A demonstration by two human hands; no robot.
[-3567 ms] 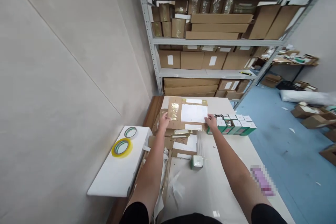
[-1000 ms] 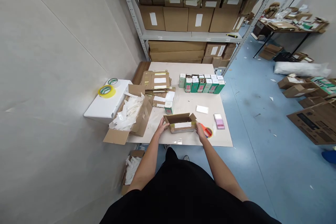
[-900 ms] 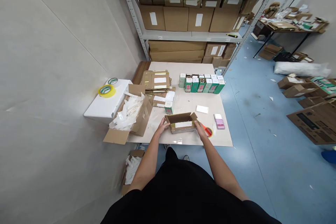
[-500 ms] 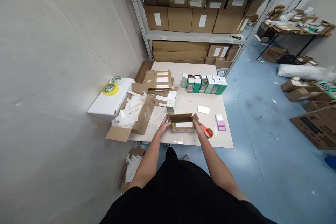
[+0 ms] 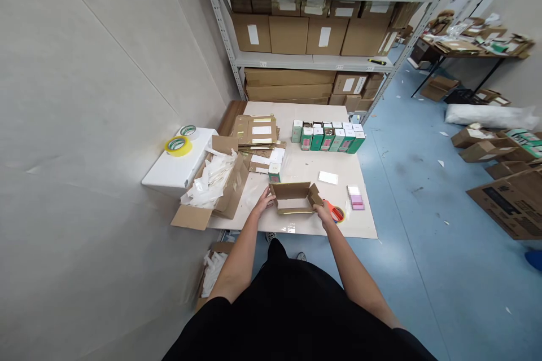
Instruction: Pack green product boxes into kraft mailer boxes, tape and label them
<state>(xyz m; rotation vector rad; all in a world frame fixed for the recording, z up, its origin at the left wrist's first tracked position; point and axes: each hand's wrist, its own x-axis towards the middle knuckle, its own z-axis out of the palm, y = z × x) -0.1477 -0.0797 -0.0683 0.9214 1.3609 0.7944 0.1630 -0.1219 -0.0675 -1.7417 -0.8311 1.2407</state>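
Note:
A cardboard box (image 5: 295, 210) with its top open faces me at the front of the white table (image 5: 305, 225). Its inside shows, with a pale bottom. My left hand (image 5: 266, 201) grips the box's left side. At the right end, my right hand (image 5: 322, 211) holds the box by its side flap. Just right of that hand lies a tape dispenser (image 5: 336, 214) with red and yellow parts. A small green-and-white carton (image 5: 274, 172) stands behind the box's left corner. A white card (image 5: 328, 177) lies behind its right side.
Flattened cardboard (image 5: 256, 130) is stacked at the back left. Several green cartons (image 5: 328, 138) stand in rows at the back right. A carton of white packing material (image 5: 212, 180) sits at left, beside tape rolls (image 5: 178, 145) on a white box. Shelving (image 5: 313, 61) rises behind the table.
The box has tipped so that its inside now faces me; its labelled front side no longer shows. My right hand has shifted slightly right and down along it.

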